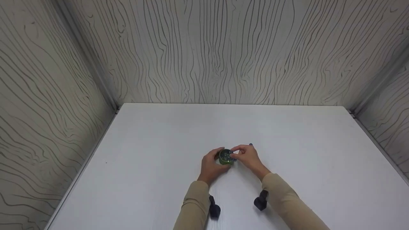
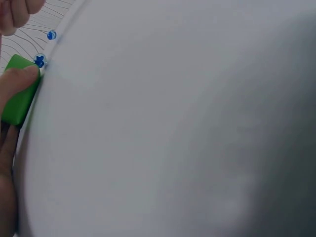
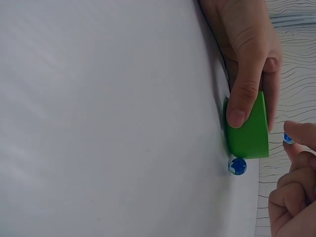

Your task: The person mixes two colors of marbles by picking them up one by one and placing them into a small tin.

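A small green cup (image 3: 254, 131) stands upright on the white table. My left hand (image 1: 212, 166) grips it, with the thumb (image 3: 244, 96) along the near side and the other fingers round the far side. Inside the cup, clear and blue glass marbles (image 1: 225, 155) show in the head view. Between thumb and forefinger my right hand (image 1: 250, 157) pinches a clear blue marble (image 3: 288, 138), just above the cup's rim at its right side. One blue marble (image 3: 238, 166) lies on the table right against the cup.
Farther to the right, another blue marble (image 1: 250, 144) lies on the table just beyond my right hand. The white table (image 1: 159, 134) meets wood-grain patterned panels (image 1: 204, 51) at the back and sides. Dark wrist cameras (image 1: 214, 210) hang by both sleeves.
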`<state>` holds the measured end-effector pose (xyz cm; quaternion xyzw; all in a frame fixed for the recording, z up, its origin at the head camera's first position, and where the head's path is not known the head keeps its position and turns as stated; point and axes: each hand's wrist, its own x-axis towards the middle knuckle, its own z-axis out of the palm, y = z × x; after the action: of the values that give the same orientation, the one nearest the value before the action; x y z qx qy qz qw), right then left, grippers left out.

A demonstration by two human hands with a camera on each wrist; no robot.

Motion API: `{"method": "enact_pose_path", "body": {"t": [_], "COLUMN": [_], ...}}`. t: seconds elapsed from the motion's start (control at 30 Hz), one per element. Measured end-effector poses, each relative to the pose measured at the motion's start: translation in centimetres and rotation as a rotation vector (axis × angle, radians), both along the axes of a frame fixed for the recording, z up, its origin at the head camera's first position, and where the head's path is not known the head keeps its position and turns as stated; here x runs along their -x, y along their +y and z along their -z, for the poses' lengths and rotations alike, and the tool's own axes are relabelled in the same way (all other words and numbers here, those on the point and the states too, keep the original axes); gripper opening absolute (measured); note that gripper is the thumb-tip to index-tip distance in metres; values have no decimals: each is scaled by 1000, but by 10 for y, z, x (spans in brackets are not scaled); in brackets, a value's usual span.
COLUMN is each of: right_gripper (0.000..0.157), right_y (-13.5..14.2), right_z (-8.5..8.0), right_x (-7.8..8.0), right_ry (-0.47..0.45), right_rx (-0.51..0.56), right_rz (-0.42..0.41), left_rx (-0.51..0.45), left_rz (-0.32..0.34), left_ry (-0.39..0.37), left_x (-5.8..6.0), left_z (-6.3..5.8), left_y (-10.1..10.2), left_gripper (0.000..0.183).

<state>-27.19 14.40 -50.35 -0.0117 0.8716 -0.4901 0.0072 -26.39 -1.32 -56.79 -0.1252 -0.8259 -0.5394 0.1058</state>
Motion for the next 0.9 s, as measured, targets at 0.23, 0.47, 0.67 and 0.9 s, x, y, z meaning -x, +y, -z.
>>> {"method": "enact_pose_path", "body": {"t": [0.23,0.47,0.67,0.9], "right_gripper": [20,22,22,22], "right_y": [-3,-5,-7,-8], "right_z": [1,2,1,1], "right_x": [0,-1,-1,-2], "right_ry": [-15,-19,-25,-39], "right_rx": [8,23,26,17], "right_rz": [6,-4,-5,9], "left_rx": [-16,-32,-27,0], "left_rz": [7,17,10,-3], "left_ry": [-42,-51,-47,-45], "left_x": [0,0,1,1], "left_z": [-3,-4,-4,-3], "left_y": [0,0,0,0], "left_gripper": [60,60,59,58]}}
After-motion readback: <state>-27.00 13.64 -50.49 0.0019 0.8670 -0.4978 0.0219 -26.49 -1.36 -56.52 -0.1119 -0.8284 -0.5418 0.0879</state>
